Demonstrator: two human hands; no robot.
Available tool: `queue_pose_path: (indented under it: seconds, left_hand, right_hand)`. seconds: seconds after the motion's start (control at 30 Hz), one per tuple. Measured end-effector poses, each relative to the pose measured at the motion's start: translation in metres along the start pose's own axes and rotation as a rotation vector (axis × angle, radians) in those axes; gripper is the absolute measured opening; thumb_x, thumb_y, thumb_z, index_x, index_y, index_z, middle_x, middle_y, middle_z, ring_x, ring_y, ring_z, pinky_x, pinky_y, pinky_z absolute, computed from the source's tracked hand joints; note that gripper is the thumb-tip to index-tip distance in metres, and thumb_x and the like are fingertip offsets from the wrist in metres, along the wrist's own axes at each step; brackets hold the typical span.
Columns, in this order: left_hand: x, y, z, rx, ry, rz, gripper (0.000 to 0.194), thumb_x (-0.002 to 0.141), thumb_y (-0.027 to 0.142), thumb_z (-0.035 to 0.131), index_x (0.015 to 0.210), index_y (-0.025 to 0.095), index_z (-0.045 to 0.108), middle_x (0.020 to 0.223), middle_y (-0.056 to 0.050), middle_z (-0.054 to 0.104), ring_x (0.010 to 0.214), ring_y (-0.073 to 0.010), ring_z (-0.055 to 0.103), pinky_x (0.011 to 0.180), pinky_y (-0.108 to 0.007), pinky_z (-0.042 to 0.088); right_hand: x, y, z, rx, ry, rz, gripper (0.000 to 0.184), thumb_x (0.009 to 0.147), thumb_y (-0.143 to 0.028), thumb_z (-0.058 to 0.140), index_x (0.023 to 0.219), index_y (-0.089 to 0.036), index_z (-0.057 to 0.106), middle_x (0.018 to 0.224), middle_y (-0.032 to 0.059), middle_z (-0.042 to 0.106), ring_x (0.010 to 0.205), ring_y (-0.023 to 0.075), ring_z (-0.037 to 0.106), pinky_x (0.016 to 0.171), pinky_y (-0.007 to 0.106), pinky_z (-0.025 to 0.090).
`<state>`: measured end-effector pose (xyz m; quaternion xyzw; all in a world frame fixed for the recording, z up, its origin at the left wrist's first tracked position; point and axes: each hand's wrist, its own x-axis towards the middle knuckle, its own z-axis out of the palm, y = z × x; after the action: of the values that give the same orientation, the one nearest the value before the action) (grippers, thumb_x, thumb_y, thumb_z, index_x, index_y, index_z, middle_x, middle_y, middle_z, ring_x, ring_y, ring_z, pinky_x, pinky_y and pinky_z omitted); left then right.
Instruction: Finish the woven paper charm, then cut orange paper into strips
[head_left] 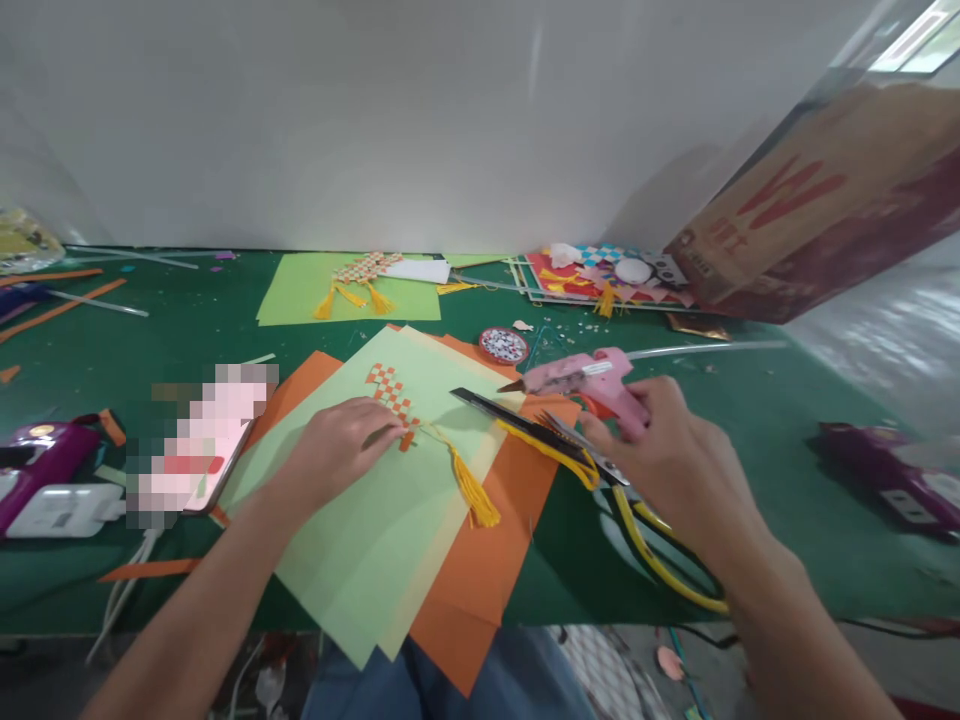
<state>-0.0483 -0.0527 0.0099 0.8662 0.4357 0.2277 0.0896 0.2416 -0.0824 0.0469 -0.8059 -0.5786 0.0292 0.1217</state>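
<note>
My left hand (341, 440) is closed in a pinch at the lower end of a small woven paper piece (388, 388), orange and pale green in a checkered pattern. A yellow tassel (474, 490) trails from that end on a thin cord, over pale green sheets (330, 540). My right hand (667, 450) is wrapped round the handle of a pink hot glue gun (577, 372), its nozzle pointing left above the sheets. Under the glue gun lie a black utility knife (510, 420) and scissors with yellow-and-black handles (637, 540).
Orange sheets (480, 560) stick out below the green ones. A round dish of small beads (503, 345) stands behind. Left are a phone (202, 440) on a cable and a purple tool (52, 460). Finished-looking woven pieces (367, 268) and a paper bag (817, 200) are at the back.
</note>
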Motion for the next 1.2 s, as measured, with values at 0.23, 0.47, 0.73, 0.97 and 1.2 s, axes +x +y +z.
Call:
queue_pose_path:
  seconds: [0.23,0.47,0.73,0.97,1.2]
  left_hand:
    - [-0.002,0.001,-0.002,0.031,-0.024,0.009,0.028,0.094,0.030,0.042,0.087,0.017,0.066,0.088,-0.005,0.072,0.085,-0.0194,0.066,0.072,-0.030,0.048]
    - [-0.002,0.000,0.000,0.041,-0.013,0.019,0.026,0.094,0.028,0.044,0.086,0.017,0.067,0.089,-0.006,0.073,0.084,-0.0197,0.066,0.072,-0.030,0.049]
    - [-0.003,0.000,0.000,0.043,-0.010,0.020,0.024,0.093,0.027,0.046,0.090,0.017,0.067,0.090,-0.006,0.073,0.084,-0.0200,0.066,0.072,-0.030,0.049]
    - [-0.003,0.001,0.002,0.030,0.009,0.019,0.022,0.092,0.026,0.048,0.088,0.016,0.068,0.087,-0.006,0.073,0.083,-0.0203,0.066,0.073,-0.032,0.049]
    - [-0.002,0.001,0.001,0.027,-0.003,0.019,0.022,0.092,0.026,0.048,0.088,0.017,0.067,0.089,-0.005,0.073,0.083,-0.0202,0.066,0.073,-0.031,0.049]
  right_hand:
    - [-0.025,-0.035,0.010,-0.062,0.023,-0.259,0.027,0.076,-0.041,0.055,0.091,-0.020,0.045,0.061,0.0018,0.059,0.052,0.0208,0.057,0.046,0.024,0.025]
    - [-0.034,-0.049,0.023,-0.110,0.027,-0.374,0.019,0.080,-0.036,0.053,0.083,-0.020,0.043,0.067,0.0057,0.065,0.061,0.0226,0.063,0.046,0.024,0.025]
    - [-0.036,-0.053,0.034,-0.170,0.065,-0.377,0.021,0.081,-0.037,0.053,0.079,-0.022,0.039,0.064,0.0041,0.064,0.060,0.0216,0.063,0.045,0.024,0.022]
    - [-0.036,-0.055,0.035,-0.163,0.035,-0.356,0.020,0.081,-0.035,0.054,0.079,-0.022,0.039,0.069,0.0048,0.066,0.062,0.0214,0.064,0.046,0.024,0.026]
    - [-0.036,-0.055,0.037,-0.135,0.042,-0.376,0.020,0.080,-0.031,0.058,0.081,-0.021,0.041,0.071,0.0053,0.066,0.063,0.0214,0.064,0.048,0.024,0.030]
